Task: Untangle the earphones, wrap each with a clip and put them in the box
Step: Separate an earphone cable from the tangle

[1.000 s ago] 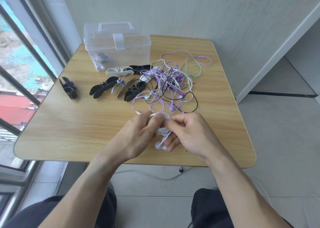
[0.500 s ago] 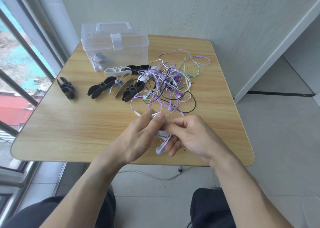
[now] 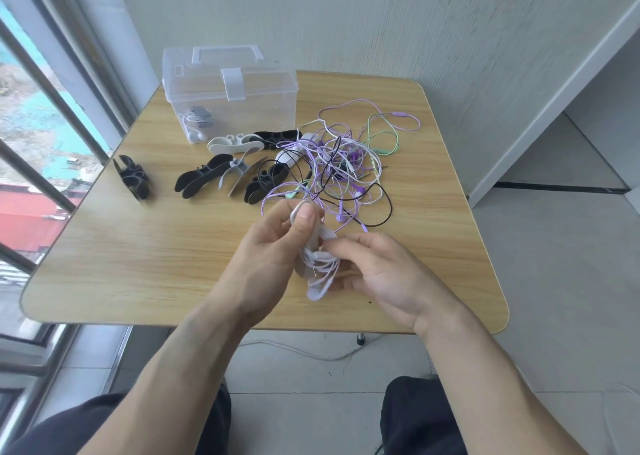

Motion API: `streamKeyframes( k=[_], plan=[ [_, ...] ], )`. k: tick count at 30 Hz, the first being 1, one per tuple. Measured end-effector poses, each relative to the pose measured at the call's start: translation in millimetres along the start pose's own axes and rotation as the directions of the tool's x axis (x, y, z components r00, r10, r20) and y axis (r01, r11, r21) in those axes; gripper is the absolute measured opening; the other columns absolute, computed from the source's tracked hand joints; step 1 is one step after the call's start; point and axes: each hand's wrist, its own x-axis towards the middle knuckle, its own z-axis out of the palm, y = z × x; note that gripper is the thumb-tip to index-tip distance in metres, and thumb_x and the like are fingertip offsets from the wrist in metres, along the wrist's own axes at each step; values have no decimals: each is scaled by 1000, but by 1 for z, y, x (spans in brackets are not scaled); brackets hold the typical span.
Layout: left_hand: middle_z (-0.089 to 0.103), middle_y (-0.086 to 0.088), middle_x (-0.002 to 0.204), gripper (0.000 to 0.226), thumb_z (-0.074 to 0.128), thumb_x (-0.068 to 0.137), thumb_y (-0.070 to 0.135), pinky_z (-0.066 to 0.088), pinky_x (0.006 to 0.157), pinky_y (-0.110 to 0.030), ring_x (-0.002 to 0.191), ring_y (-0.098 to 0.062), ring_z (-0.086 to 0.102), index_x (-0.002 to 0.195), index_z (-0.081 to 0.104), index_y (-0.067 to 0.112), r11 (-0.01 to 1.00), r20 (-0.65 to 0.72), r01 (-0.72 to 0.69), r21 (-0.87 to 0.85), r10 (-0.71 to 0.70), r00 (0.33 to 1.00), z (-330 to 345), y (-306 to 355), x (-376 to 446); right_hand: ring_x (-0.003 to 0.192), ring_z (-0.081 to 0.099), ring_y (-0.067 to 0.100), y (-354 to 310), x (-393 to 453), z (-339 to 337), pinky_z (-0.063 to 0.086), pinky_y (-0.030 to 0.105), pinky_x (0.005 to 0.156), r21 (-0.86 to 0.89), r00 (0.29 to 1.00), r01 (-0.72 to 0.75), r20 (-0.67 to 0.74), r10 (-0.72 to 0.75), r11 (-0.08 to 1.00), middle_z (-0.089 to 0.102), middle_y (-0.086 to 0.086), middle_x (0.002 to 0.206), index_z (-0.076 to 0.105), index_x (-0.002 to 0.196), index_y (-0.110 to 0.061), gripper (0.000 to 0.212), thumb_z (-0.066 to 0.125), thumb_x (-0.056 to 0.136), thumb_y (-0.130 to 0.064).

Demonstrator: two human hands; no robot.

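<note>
Readable text: none on the box [image 3: 263,108], clips [image 3: 202,177] or earphones [image 3: 343,164].
Labels, numbers: none.

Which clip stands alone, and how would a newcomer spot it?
Start at the clear box at the table's far left corner, then look nearer along the left edge by the window. The lone black clip stands there. Unlike the other clips, clustered by the cable tangle, it has bare wood all round it.
</note>
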Motion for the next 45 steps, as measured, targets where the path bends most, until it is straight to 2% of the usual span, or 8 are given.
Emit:
streamKeyframes(
  k=[4, 12, 17, 23, 26, 31, 35, 45],
  plan=[
    [64, -5, 91, 25, 62, 90, 44, 51, 85, -45, 86, -21, 61, 101, 65, 21, 986, -14, -126, 105, 128, 992, -1, 0, 0, 78, 63, 39, 4, 5, 2, 49, 50, 72, 160, 995, -5, -98, 21, 987, 66, 24, 92, 63, 105, 18, 32, 59, 97, -13],
    [66, -2, 110, 21, 75, 83, 9, 54, 89, -32, 115, -22, 59, 101, 66, 16, 810, -43, -444, 383, 495, 868, 9, 2, -6, 67, 69, 33, 5, 10, 8, 59, 40, 66, 276, 970, 116, -239, -48, 954, 69, 20, 76, 70, 85, 4, 13, 63, 90, -5],
    [68, -1, 110, 16, 80, 83, 4, 54, 84, -33, 112, -16, 63, 96, 72, 8, 627, 5, -548, 554, 655, 756, 16, 3, -11, 73, 67, 32, 4, 12, 8, 57, 36, 62, 297, 945, 194, -311, -97, 935, 73, 16, 83, 62, 121, -3, 31, 67, 92, -11],
    [69, -4, 111, 14, 80, 83, 8, 55, 81, -42, 111, -19, 65, 96, 73, 6, 634, -29, -545, 548, 666, 746, 13, 5, -10, 66, 70, 24, 1, 5, 8, 58, 37, 59, 195, 912, 318, -331, -243, 928, 76, 10, 81, 77, 97, -8, 16, 64, 92, 1],
    [71, -2, 110, 15, 81, 83, 8, 56, 81, -45, 110, -20, 66, 95, 73, 9, 659, -44, -543, 521, 656, 754, 12, 8, -11, 74, 72, 25, 2, 1, 8, 59, 47, 72, 186, 911, 319, -332, -246, 929, 76, 12, 87, 78, 97, -9, 17, 67, 90, 1],
    [71, -3, 106, 12, 79, 84, 6, 55, 77, -45, 108, -21, 67, 94, 72, 6, 634, -2, -578, 513, 675, 738, 16, 7, -13, 64, 67, 19, 1, 3, 7, 56, 39, 64, 193, 932, 253, -311, -185, 948, 75, 11, 89, 72, 113, -7, 21, 66, 93, -5],
    [71, -4, 106, 12, 79, 84, 8, 55, 77, -46, 108, -22, 67, 93, 71, 6, 624, -10, -577, 526, 684, 730, 12, 5, -11, 62, 65, 23, 0, 1, 9, 50, 44, 65, 148, 916, 295, -323, -236, 944, 75, 11, 80, 79, 99, -10, 18, 64, 93, -1],
    [72, -2, 106, 14, 79, 83, 9, 55, 81, -51, 109, -23, 67, 92, 69, 11, 705, -50, -548, 450, 632, 773, 10, 2, -9, 60, 69, 17, -4, -3, 10, 54, 26, 54, 183, 903, 319, -357, -239, 930, 77, 8, 86, 74, 102, -6, 30, 56, 90, 14]
  ],
)
